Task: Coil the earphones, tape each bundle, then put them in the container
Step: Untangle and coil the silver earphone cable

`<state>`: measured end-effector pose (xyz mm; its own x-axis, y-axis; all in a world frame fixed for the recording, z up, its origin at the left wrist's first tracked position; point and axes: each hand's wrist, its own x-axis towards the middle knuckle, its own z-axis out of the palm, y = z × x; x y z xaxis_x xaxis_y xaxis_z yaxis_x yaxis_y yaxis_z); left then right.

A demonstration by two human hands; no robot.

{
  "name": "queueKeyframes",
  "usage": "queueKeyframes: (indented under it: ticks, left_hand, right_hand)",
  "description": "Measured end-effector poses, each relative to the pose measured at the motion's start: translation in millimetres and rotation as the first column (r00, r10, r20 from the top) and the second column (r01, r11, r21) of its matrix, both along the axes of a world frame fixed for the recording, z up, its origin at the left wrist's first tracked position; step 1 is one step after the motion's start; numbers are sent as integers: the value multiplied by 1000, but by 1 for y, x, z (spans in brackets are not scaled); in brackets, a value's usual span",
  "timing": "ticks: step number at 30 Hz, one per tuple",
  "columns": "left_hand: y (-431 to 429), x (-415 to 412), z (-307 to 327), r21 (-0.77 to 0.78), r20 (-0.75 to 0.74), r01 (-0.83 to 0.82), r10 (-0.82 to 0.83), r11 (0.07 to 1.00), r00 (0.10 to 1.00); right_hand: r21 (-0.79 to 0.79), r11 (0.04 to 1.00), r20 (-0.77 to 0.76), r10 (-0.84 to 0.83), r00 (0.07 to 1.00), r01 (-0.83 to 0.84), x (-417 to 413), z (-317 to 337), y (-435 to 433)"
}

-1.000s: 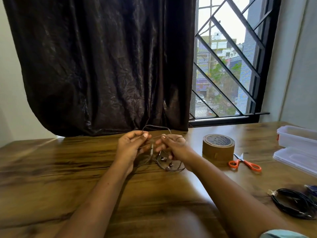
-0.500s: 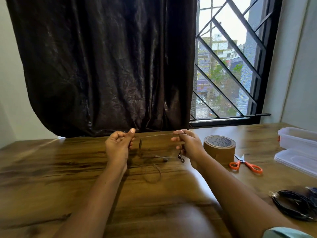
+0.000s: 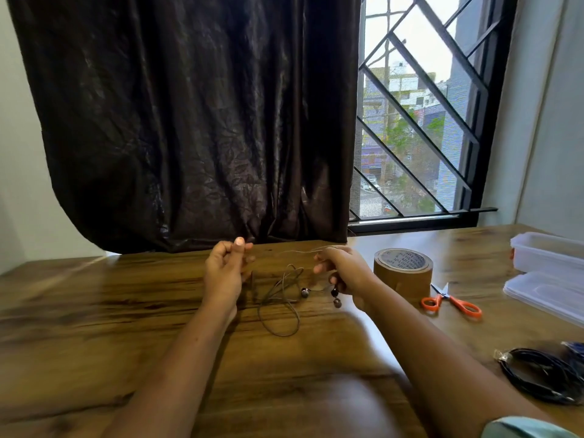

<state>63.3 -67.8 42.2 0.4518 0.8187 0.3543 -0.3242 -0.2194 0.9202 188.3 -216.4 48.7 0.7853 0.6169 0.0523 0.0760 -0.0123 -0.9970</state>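
Note:
My left hand (image 3: 226, 273) and my right hand (image 3: 343, 271) are raised a little above the wooden table (image 3: 126, 311), each pinching a thin grey earphone cable (image 3: 281, 308). A stretch of cable runs taut between them. Loose loops hang down onto the table under the hands, and the earbuds (image 3: 335, 297) dangle below my right hand. A roll of brown tape (image 3: 403, 275) stands just right of my right hand. The clear plastic container (image 3: 550, 252) sits at the far right, with its lid (image 3: 543, 294) lying in front of it.
Orange-handled scissors (image 3: 452, 301) lie between the tape and the lid. A black coiled cable bundle (image 3: 543, 379) lies at the right front edge, with something blue beside it. A dark curtain (image 3: 189, 121) and a barred window (image 3: 417, 121) stand behind the table.
My hands have drawn apart from a close hold, stretching a length of cable between them. The loops have dropped onto the table and the earbuds now hang under my right hand.

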Motion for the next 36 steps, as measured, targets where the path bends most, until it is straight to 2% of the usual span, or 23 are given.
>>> queueKeyframes:
  ticks: [2, 5, 6, 8, 10, 13, 14, 17, 18, 20, 22, 26, 28, 32, 34, 36]
  left_hand:
    - [-6, 1, 2, -33, 0, 94, -94, 995, 996]
    - [-11, -1, 4, -44, -26, 158, -159, 986, 987]
    - [-11, -1, 4, -9, -66, 151, -151, 988, 986]
    - [-7, -1, 2, 189, -197, 109, -71, 976, 978]
    - [-2, -2, 0, 462, -263, 56, 76, 885, 962]
    - [7, -9, 0, 657, -211, -68, 269, 751, 940]
    - [10, -12, 0, 715, -197, -120, 364, 688, 910]
    - [24, -25, -1, 845, -154, -256, 672, 470, 724]
    - [28, -29, -1, 837, -146, -300, 716, 457, 683]
    - [32, -34, -1, 771, -123, -404, 738, 492, 664]
    - [32, -35, -1, 669, -91, -500, 729, 550, 679]
    - [33, -33, 0, 458, -61, -620, 719, 637, 693]
    - [39, -35, 0, 295, -40, -647, 686, 703, 727]
    - [48, -29, -2, -36, 28, -587, 588, 809, 809]
    - [43, -23, 0, -75, 77, -499, 504, 863, 860]
    - [32, -18, 4, -46, 93, -402, 404, 915, 910]
  right_hand:
    - [-57, 998, 28, 38, 999, -36, -1, -1, 0]
    - [-58, 998, 44, 39, 998, -36, -1, -2, 0]
    - [-45, 999, 53, 27, 998, -24, -1, -3, 0]
    - [-29, 999, 88, -23, 996, 26, 2, -4, 0]
    - [-25, 995, 131, -96, 987, 101, 8, -8, 1]
    - [-70, 971, 225, -209, 952, 230, 18, -14, 1]
    - [-81, 966, 234, -221, 947, 245, 20, -16, 2]
    - [-104, 960, 259, -227, 939, 261, 26, -21, 3]
    - [-115, 955, 270, -234, 934, 272, 27, -22, 3]
    - [-157, 941, 316, -240, 918, 301, 27, -22, 2]
    - [-218, 920, 398, -221, 890, 326, 26, -25, 2]
    - [-183, 914, 493, -233, 838, 362, 25, -30, 3]
    - [-198, 905, 534, -222, 816, 376, 29, -33, 2]
    - [-269, 890, 622, -132, 772, 369, 32, -38, 3]
    - [-248, 899, 642, -128, 756, 362, 30, -38, 7]
    - [-215, 913, 600, -157, 784, 347, 26, -37, 8]
